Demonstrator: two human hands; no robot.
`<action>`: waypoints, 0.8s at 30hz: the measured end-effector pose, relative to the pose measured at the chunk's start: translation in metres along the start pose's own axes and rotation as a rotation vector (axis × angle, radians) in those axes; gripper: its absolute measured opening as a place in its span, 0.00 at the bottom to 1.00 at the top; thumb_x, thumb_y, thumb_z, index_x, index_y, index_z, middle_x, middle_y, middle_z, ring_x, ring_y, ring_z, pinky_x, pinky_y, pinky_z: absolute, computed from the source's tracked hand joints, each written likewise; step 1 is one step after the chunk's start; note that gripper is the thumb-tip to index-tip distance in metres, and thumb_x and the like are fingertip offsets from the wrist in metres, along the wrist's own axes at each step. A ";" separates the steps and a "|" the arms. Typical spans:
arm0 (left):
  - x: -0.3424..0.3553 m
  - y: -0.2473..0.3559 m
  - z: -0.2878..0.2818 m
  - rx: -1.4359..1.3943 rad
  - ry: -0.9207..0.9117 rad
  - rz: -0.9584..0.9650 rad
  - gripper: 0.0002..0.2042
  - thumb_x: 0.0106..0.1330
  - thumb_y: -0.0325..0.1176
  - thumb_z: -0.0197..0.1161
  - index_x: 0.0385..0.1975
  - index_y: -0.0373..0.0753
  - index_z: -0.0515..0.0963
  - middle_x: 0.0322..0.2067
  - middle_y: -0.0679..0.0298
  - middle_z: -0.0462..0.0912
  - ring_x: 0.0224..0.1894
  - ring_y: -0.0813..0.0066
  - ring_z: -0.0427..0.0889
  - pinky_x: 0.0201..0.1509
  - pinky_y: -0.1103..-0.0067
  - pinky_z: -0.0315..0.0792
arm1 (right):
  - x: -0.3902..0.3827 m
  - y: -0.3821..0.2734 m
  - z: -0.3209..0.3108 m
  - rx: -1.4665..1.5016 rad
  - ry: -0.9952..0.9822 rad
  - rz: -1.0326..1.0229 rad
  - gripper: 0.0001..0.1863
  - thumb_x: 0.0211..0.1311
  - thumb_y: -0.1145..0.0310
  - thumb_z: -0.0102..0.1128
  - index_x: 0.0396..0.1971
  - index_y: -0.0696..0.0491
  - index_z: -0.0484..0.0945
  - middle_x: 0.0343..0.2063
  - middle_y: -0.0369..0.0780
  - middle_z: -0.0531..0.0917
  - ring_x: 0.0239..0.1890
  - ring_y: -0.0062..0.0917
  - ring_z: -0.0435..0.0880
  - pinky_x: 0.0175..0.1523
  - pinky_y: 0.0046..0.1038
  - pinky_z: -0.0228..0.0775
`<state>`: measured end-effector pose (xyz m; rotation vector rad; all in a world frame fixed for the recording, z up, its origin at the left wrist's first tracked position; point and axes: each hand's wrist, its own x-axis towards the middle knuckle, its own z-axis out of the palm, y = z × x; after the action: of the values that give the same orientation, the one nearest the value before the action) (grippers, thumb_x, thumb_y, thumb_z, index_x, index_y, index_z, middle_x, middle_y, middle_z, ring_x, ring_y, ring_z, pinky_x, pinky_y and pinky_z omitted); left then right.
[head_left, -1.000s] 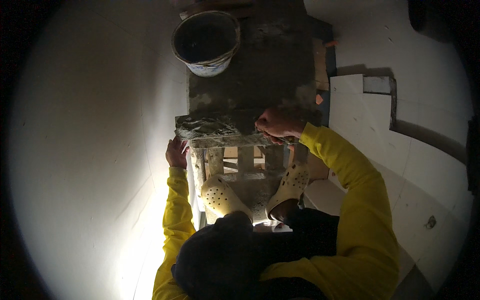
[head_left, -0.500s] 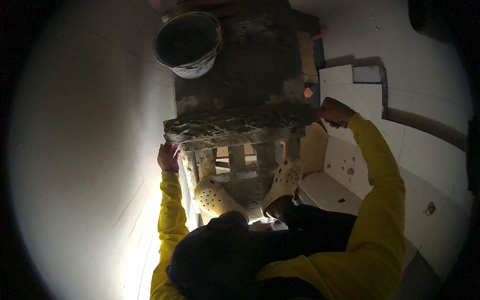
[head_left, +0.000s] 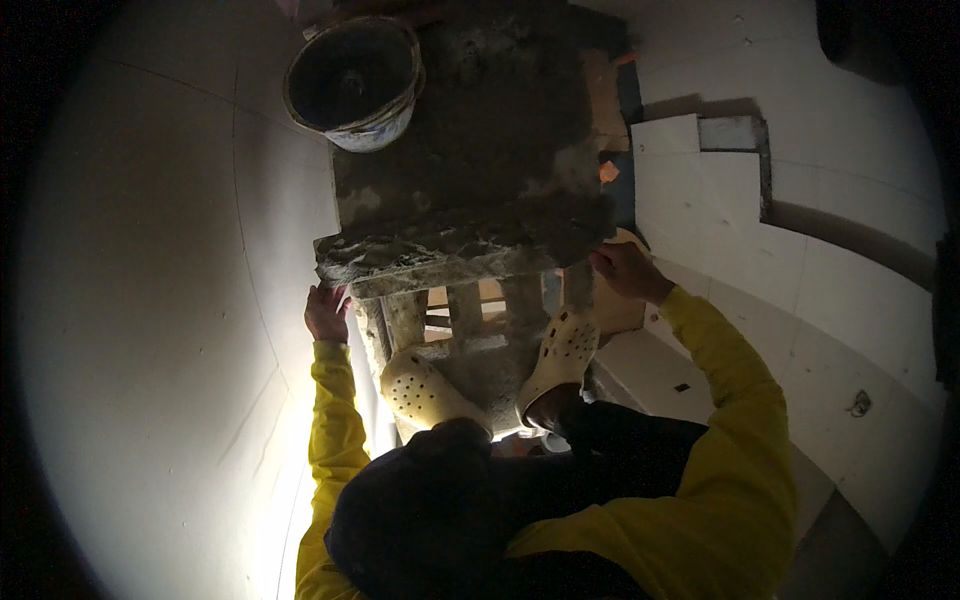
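Observation:
A long board (head_left: 430,270) coated with rough wet mortar lies crosswise above slatted, mortar-stained supports (head_left: 462,310). My left hand (head_left: 327,310) grips the board's left end from below, fingers partly hidden. At the other end my right hand (head_left: 628,268) has its fingers bent round the board's near edge. Behind the board stretches a dark mortar-covered slab (head_left: 470,140), with a stained bucket (head_left: 352,80) at its far left. My feet, in cream perforated clogs (head_left: 428,390), rest on the lower slatted part, below the board.
A white wall (head_left: 160,250) is close on my left. On the right is another wall (head_left: 840,120) with stepped white panels (head_left: 690,190). Small orange pieces (head_left: 608,172) and tan sheeting lie beside the slab's right side. A bright light glares low on the left.
My right hand left the board's top, swung out to the right, then came back lower at its right end. The whole scene has shifted leftward in the view.

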<state>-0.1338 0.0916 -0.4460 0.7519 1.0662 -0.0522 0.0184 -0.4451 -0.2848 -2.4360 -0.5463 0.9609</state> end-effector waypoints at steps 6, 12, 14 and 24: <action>0.000 0.000 -0.006 0.051 0.021 0.027 0.19 0.74 0.48 0.43 0.52 0.45 0.74 0.47 0.68 0.82 0.51 0.69 0.78 0.52 0.67 0.64 | -0.016 -0.035 -0.044 -0.409 -0.087 0.107 0.09 0.65 0.67 0.53 0.37 0.56 0.78 0.25 0.47 0.82 0.26 0.40 0.83 0.33 0.40 0.74; 0.000 -0.001 0.000 0.020 0.053 0.013 0.19 0.73 0.49 0.44 0.52 0.45 0.75 0.49 0.68 0.82 0.53 0.67 0.77 0.55 0.65 0.63 | 0.006 -0.066 -0.013 -0.348 0.086 -0.196 0.08 0.65 0.66 0.55 0.34 0.55 0.78 0.22 0.47 0.80 0.25 0.40 0.81 0.32 0.40 0.75; 0.003 -0.003 -0.003 0.014 0.034 0.007 0.19 0.73 0.49 0.43 0.52 0.45 0.75 0.49 0.68 0.82 0.53 0.67 0.77 0.55 0.65 0.63 | 0.024 -0.065 0.005 -0.328 0.071 -0.238 0.08 0.64 0.65 0.56 0.33 0.55 0.77 0.21 0.47 0.80 0.24 0.41 0.81 0.31 0.40 0.74; 0.000 -0.001 -0.006 0.024 -0.005 0.001 0.20 0.73 0.50 0.43 0.52 0.44 0.74 0.49 0.65 0.82 0.54 0.67 0.77 0.56 0.65 0.64 | 0.011 -0.071 -0.030 -0.282 0.147 -0.241 0.08 0.62 0.67 0.59 0.26 0.54 0.74 0.20 0.46 0.78 0.25 0.44 0.79 0.30 0.42 0.70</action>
<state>-0.1387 0.0944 -0.4477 0.7733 1.0621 -0.0655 0.0335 -0.3900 -0.2320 -2.5801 -0.9513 0.6353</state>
